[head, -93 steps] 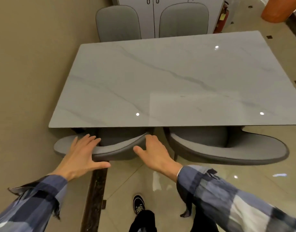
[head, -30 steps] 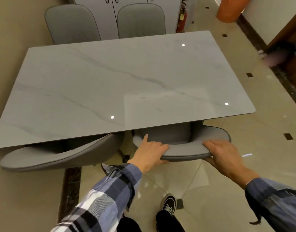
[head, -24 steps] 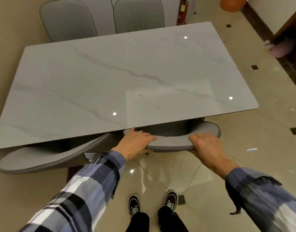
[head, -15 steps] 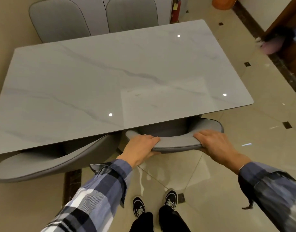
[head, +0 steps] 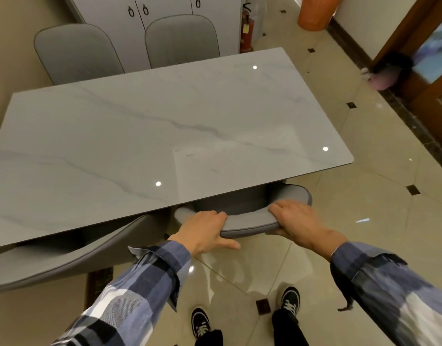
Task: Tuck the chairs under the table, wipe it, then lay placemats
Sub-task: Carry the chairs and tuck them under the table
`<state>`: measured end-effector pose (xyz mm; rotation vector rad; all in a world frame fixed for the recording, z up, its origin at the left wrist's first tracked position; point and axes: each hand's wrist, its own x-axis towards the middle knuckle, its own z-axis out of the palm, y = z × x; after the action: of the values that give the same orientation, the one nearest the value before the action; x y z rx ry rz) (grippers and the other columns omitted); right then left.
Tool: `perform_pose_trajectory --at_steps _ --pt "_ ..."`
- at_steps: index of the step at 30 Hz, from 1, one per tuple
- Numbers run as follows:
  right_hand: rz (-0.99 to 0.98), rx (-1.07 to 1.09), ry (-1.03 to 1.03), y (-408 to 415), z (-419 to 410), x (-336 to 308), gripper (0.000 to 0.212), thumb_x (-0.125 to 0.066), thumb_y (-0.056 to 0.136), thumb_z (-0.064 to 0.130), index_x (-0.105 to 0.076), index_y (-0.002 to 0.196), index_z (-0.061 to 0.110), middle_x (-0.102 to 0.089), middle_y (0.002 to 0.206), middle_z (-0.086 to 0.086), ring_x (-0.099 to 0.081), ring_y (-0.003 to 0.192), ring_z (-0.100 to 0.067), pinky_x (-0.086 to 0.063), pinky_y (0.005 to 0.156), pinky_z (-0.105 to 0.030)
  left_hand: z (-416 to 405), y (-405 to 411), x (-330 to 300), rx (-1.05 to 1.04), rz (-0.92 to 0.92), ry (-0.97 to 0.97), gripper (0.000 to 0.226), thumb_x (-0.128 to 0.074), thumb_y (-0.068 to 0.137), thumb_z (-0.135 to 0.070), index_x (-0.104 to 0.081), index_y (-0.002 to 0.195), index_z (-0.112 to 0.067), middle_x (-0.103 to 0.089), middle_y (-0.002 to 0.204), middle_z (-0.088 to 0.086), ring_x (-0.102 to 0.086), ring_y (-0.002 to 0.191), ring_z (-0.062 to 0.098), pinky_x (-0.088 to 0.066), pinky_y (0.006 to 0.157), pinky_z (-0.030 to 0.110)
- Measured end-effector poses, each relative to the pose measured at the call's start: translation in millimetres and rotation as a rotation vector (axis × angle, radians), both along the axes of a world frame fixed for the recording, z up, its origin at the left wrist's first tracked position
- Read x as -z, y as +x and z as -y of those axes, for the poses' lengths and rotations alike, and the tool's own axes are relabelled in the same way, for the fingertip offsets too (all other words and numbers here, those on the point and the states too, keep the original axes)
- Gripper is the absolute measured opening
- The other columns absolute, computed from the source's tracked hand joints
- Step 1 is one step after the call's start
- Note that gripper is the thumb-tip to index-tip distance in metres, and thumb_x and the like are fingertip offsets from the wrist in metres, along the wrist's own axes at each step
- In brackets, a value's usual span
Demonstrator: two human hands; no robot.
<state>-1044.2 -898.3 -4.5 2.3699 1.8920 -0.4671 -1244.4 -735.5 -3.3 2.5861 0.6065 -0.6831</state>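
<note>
1. Head view, the only one: the left hand (head: 204,229) and the right hand (head: 298,219) both grip the curved top edge of the near right chair (head: 250,224), the fingers curled over its backrest and each thumb under it.
2. This chair sits mostly under the near edge of the table (head: 165,136); only the backrest sticks out.
3. Just beside it, the near left chair (head: 65,263) is also under the table edge, with its back showing.
4. Two far chairs (head: 77,53) stand at the far side, their backs rising close behind the tabletop.
5. My judgement: the tucking step is nearly finished, maybe one last push is needed.
6. The tabletop is bare and glossy. No cloth and no placemats are visible, so wiping and laying seem not yet started.
</note>
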Motion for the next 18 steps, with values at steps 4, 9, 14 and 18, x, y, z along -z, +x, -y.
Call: perform_pose_trajectory --at_steps 4,9,14,18 --pt "-0.034 -0.141 -0.010 38.4 2.9 -9.3 0.065 -0.062 0.077 0.071 -0.050 0.121 0.025 -0.056 0.114 0.002 -0.053 0.099 -0.016 -0.050 0.086 -0.034 14.1 59.2 -20.9 -0.085 -0.082 -0.144 0.097 -0.052 0.063 -0.092 -0.047 0.138 -0.031 -0.062 0.125 -0.005 -0.059 0.107 0.017 -0.050 0.096 0.037" --pt "-0.116 -0.149 0.028 126.1 31.7 -35.8 0.083 -0.059 0.075 0.077 -0.044 0.135 0.021 -0.051 0.129 -0.001 -0.050 0.112 -0.018 -0.045 0.098 -0.034 24.1 132.6 -43.4 -0.438 0.081 -0.274 0.093 -0.061 0.079 -0.071 -0.026 0.154 -0.028 -0.046 0.149 0.004 -0.047 0.133 0.020 -0.037 0.107 0.030" --pt "-0.033 -0.162 0.049 218.0 45.9 -60.8 0.081 -0.050 0.079 0.079 -0.046 0.131 0.016 -0.053 0.127 -0.005 -0.051 0.112 -0.023 -0.045 0.099 -0.038 37.5 216.1 -50.3 -0.431 -0.068 -0.111 0.085 -0.056 0.089 -0.064 -0.022 0.155 -0.022 -0.037 0.156 0.005 -0.040 0.139 0.026 -0.035 0.113 0.040" --pt "0.017 -0.167 0.048 287.1 36.7 -77.3 0.076 -0.053 0.080 0.076 -0.050 0.124 0.014 -0.055 0.121 -0.005 -0.052 0.105 -0.022 -0.045 0.092 -0.035 40.5 288.6 -57.7 -0.380 -0.103 -0.052 0.073 -0.052 0.092 -0.060 -0.034 0.151 -0.020 -0.039 0.155 0.002 -0.041 0.137 0.025 -0.036 0.111 0.039"
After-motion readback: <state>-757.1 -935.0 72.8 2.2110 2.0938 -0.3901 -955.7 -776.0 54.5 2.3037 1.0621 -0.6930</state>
